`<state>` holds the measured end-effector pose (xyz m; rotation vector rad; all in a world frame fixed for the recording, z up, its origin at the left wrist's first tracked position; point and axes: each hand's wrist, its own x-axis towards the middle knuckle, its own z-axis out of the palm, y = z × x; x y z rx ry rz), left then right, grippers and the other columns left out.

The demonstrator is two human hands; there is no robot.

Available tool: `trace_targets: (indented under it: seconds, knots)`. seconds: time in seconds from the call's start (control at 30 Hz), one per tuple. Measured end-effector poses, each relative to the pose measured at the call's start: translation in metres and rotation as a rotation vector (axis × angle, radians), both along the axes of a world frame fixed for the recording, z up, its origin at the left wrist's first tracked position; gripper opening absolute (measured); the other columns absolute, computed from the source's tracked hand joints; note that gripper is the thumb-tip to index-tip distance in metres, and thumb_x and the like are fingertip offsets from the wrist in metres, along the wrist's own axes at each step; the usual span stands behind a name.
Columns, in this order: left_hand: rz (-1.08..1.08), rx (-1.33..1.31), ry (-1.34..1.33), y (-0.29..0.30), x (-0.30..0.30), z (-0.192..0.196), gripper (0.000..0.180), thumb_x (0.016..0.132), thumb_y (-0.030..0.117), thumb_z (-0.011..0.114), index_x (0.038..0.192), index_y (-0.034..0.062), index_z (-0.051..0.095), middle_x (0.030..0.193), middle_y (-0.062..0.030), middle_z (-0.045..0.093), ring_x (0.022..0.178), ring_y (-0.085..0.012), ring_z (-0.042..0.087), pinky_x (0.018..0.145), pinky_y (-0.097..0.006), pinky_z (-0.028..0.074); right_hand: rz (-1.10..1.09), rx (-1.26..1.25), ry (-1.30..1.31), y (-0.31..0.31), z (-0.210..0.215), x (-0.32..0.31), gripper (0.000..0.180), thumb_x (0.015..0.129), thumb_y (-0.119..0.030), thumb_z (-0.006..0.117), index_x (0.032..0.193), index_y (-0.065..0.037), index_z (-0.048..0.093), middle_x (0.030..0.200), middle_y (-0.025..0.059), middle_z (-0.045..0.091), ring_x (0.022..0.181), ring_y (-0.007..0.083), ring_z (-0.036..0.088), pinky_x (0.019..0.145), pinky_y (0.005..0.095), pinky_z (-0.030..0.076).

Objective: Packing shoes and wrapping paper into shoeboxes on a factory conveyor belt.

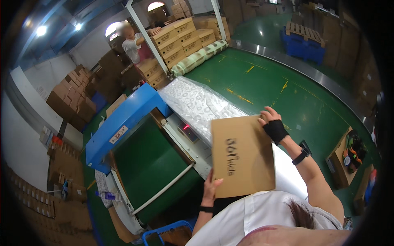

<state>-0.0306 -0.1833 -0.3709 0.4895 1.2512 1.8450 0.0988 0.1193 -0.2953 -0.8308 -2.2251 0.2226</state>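
Observation:
A brown cardboard shoebox [244,158] with dark print is tilted up in front of my body, its broad face toward me. My left hand [210,187] grips its lower left edge, with a dark band on the wrist. At the upper right corner, my right hand [271,121] is closed on the box, wearing a black wrist wrap and a dark watch. Behind the box lies a pad in clear plastic with a grey ring pattern [205,98]. The box's far side is hidden.
To the left stands a blue arched machine [123,123] over a green conveyor belt [147,160]. Stacked shoeboxes [180,39] and another person [133,45] are beyond a green worktop [262,82]. An open carton with shoes [349,158] sits at right, a blue-framed stool [168,231] below.

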Motion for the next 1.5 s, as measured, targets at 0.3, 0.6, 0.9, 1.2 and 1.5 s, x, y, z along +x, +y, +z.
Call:
trace_targets:
  seconds: [0.3, 0.6, 0.9, 1.2, 1.5]
  knots:
    - [0.545, 0.447, -0.458, -0.081, -0.129, -0.013, 0.054, 0.077, 0.041, 0.049, 0.118, 0.007, 0.04, 0.112, -0.0127, 0.048, 0.102, -0.0271, 0.047, 0.084, -0.045, 0.038, -0.739, -0.395, -0.223, -0.046, -0.172, 0.172, 0.042, 0.073, -0.03, 0.055, 0.108, -0.007, 0.047, 0.124, 0.0192, 0.036, 0.107, 0.034, 0.042, 0.089, 0.0425, 0.034]
    - [0.003, -0.441, 0.044, 0.011, -0.104, -0.084, 0.033, 0.081, 0.031, 0.053, 0.101, 0.0056, 0.05, 0.084, -0.0037, 0.054, 0.073, -0.0133, 0.055, 0.058, -0.027, 0.044, -1.029, -0.429, -0.419, -0.14, -0.173, 0.195, 0.035, 0.08, -0.019, 0.042, 0.113, -0.006, 0.043, 0.127, 0.0073, 0.037, 0.119, 0.0195, 0.03, 0.092, 0.0384, 0.02]
    - [-0.989, -0.576, 0.669, 0.003, -0.046, -0.137, 0.044, 0.075, 0.037, 0.055, 0.093, -0.003, 0.059, 0.083, -0.0123, 0.061, 0.073, -0.0193, 0.057, 0.066, -0.03, 0.045, -1.068, -0.408, -0.428, -0.137, -0.178, 0.196, 0.034, 0.081, -0.018, 0.041, 0.112, -0.005, 0.045, 0.125, 0.0072, 0.038, 0.119, 0.0202, 0.03, 0.093, 0.0394, 0.022]
    - [-0.759, -1.247, 0.441, -0.101, -0.111, -0.272, 0.053, 0.07, 0.042, 0.059, 0.097, -0.0038, 0.058, 0.099, -0.0171, 0.058, 0.091, -0.0263, 0.056, 0.077, -0.033, 0.043, -1.09, -0.397, -0.399, -0.14, -0.179, 0.2, 0.034, 0.079, -0.017, 0.042, 0.111, -0.006, 0.045, 0.125, 0.0073, 0.038, 0.119, 0.0213, 0.03, 0.094, 0.0414, 0.021]
    - [-0.78, -1.142, 0.642, -0.068, -0.091, -0.31, 0.045, 0.072, 0.039, 0.056, 0.092, -0.0012, 0.06, 0.093, -0.0172, 0.06, 0.089, -0.0274, 0.057, 0.076, -0.034, 0.044, -1.084, -0.243, -0.362, -0.138, -0.195, 0.21, 0.03, 0.076, -0.016, 0.046, 0.105, -0.006, 0.047, 0.119, 0.0108, 0.042, 0.114, 0.0239, 0.036, 0.09, 0.0451, 0.025]
